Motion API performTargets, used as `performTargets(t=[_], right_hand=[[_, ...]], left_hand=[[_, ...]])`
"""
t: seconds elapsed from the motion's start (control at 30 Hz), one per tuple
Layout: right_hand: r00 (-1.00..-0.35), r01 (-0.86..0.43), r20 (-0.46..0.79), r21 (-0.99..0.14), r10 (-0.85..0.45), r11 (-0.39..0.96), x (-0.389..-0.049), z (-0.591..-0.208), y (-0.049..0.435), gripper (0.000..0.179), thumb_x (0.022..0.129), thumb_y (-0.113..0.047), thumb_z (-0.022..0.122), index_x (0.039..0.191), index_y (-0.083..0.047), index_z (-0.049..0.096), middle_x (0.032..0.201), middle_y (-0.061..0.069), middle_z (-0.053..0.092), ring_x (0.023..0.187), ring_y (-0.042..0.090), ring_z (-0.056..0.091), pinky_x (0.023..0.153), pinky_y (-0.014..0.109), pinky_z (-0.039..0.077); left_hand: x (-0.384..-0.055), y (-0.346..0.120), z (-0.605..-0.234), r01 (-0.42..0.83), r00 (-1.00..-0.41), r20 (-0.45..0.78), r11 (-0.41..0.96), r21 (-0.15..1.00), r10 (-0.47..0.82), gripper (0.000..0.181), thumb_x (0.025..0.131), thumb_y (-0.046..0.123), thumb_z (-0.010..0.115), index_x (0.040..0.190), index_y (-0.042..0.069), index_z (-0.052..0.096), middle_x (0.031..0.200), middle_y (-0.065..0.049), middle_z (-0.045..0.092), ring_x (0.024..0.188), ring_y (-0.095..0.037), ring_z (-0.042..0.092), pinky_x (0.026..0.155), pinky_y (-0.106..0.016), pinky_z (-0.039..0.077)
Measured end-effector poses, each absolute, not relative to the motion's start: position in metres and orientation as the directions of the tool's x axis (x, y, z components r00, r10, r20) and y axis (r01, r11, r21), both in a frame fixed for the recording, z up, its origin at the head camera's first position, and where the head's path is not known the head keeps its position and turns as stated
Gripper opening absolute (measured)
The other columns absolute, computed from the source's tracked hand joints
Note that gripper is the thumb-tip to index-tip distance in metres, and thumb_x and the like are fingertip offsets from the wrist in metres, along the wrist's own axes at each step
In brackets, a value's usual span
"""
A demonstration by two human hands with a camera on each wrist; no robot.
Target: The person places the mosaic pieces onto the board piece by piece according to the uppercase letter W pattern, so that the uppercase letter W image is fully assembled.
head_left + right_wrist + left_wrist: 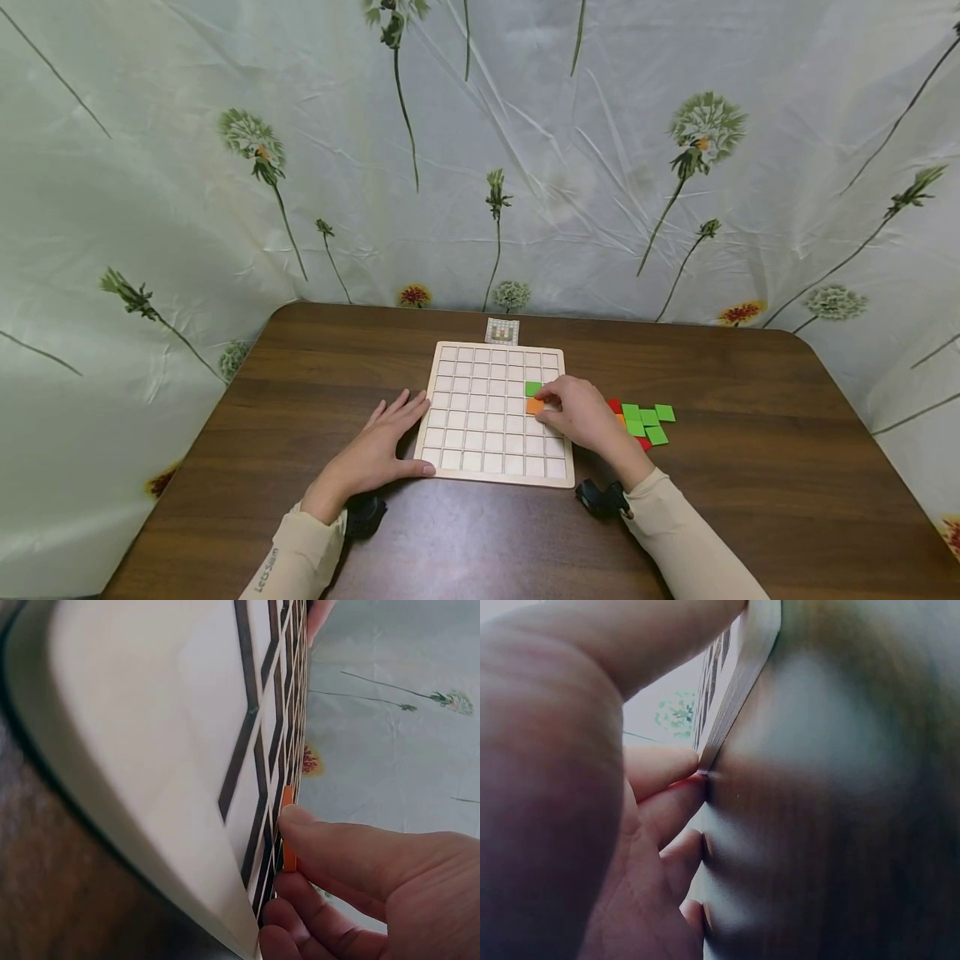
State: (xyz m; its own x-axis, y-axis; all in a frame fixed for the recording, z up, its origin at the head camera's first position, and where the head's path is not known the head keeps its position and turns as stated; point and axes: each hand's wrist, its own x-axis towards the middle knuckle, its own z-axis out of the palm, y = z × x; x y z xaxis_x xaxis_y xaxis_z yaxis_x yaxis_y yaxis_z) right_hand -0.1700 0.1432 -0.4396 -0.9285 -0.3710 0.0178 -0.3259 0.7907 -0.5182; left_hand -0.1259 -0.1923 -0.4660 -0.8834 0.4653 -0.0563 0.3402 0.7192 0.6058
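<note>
A pale wooden board with a grid of square cells lies on the table. At its right part, my right hand pinches an orange square tile between thumb and fingers. The same orange tile stands at the thumb tip in the right wrist view. Just behind it, a green tile lies on the grid. My left hand rests spread at the board's left side, its thumb touching the front left corner. In the left wrist view, its fingertips meet the table beside the board's edge.
Loose green tiles lie right of the board, with red tiles partly hidden by the right hand. A small printed card sits behind the board. A flower-patterned curtain hangs behind the brown table.
</note>
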Motion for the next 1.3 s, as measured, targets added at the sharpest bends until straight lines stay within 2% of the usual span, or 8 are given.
performTargets(t=[0.47,0.93,1.3], right_hand=[[-0.920,-0.358,0.050,-0.510,-0.389,0.782,-0.170,-0.442,0.143,0.021,0.086,-0.011,0.077,0.107,-0.008,0.078,0.100,0.003,0.070,0.090,0.018,0.063,0.080,0.036,0.053],[-0.932,-0.327,0.072,-0.594,-0.356,0.735,-0.162,-0.443,0.161,0.033,0.086,-0.013,0.079,0.118,-0.005,0.074,0.106,0.005,0.068,0.090,0.018,0.060,0.079,0.037,0.052],[-0.950,-0.294,0.081,-0.565,-0.303,0.771,-0.154,-0.443,0.185,0.032,0.087,-0.012,0.079,0.117,-0.003,0.072,0.106,0.008,0.067,0.092,0.023,0.062,0.079,0.041,0.054]], left_hand=[[-0.125,-0.192,-0.466,0.344,-0.883,-0.048,0.712,0.612,0.468,0.102,0.080,0.051,0.080,0.158,0.006,0.031,0.165,-0.007,0.025,0.154,-0.030,0.010,0.122,-0.057,0.002],[-0.125,-0.192,-0.465,0.345,-0.881,-0.045,0.705,0.619,0.471,0.102,0.081,0.050,0.081,0.158,0.006,0.031,0.165,-0.007,0.024,0.154,-0.030,0.010,0.122,-0.056,0.001],[-0.126,-0.191,-0.464,0.349,-0.882,-0.040,0.707,0.615,0.470,0.102,0.080,0.049,0.081,0.158,0.006,0.032,0.165,-0.007,0.025,0.154,-0.031,0.010,0.122,-0.056,0.002]])
